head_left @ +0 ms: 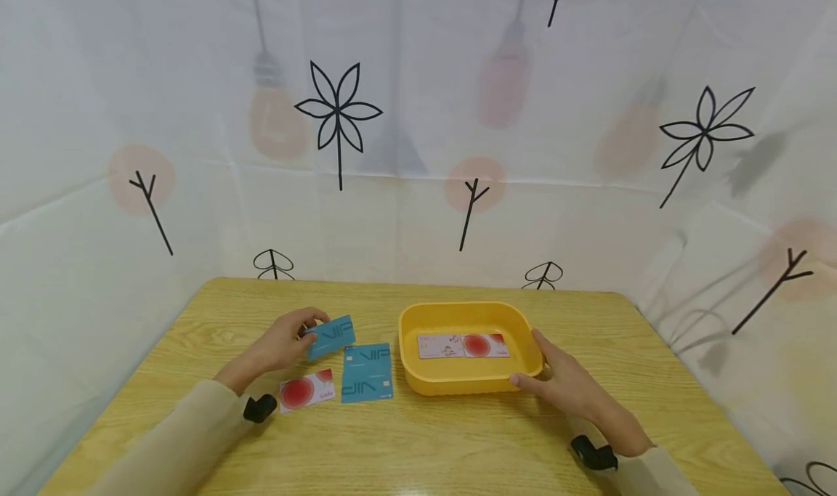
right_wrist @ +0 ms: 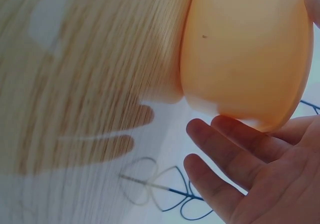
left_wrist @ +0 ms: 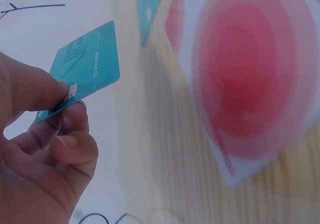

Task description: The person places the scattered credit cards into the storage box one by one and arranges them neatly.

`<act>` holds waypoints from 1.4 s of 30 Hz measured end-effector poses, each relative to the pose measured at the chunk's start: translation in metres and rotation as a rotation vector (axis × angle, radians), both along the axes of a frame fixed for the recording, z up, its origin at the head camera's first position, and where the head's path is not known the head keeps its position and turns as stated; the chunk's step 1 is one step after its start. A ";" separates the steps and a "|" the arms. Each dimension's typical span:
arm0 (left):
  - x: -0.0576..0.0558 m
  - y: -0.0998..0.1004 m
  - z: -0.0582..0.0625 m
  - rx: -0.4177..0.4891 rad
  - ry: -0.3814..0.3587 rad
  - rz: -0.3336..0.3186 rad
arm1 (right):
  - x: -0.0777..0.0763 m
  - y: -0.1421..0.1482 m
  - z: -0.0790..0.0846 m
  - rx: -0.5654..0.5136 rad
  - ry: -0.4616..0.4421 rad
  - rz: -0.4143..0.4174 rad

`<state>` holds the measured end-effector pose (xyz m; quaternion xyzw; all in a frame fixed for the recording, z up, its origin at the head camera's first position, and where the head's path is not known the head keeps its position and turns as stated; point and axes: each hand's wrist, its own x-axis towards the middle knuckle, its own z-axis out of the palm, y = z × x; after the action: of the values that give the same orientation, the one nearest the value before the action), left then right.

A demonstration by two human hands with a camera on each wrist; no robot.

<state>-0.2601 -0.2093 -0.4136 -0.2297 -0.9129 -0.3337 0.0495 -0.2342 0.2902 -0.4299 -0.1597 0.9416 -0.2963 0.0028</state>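
Note:
My left hand pinches a teal VIP card between thumb and fingers, tilted above the table's left part. The left wrist view shows the card's chip beside the thumb. Two more teal VIP cards lie edge to edge on the table, and a white card with a red circle is below the held one. My right hand touches the right end of a yellow plastic tray, thumb at the front corner, fingers fairly straight along the outside. Inside lie a pale pink card and a red-circle card, side by side.
Everything stands on a light wood table. Behind it and at both sides hangs a white cloth printed with plants and bulbs. Black wrist devices sit at the cuffs of the pale sleeves.

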 end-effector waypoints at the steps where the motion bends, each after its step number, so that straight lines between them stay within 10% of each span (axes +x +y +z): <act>1: -0.001 0.002 0.000 0.006 -0.001 -0.005 | 0.000 0.000 0.000 0.002 0.001 -0.002; 26: -0.016 0.051 0.022 0.065 0.130 -0.071 | 0.001 -0.001 0.000 -0.008 0.009 0.011; 42: -0.018 0.096 0.032 0.107 0.091 -0.150 | 0.002 -0.002 -0.001 -0.008 0.032 0.009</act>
<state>-0.2786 -0.1129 -0.3819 -0.3093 -0.8708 -0.3740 0.0779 -0.2324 0.2887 -0.4312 -0.1688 0.9396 -0.2975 -0.0116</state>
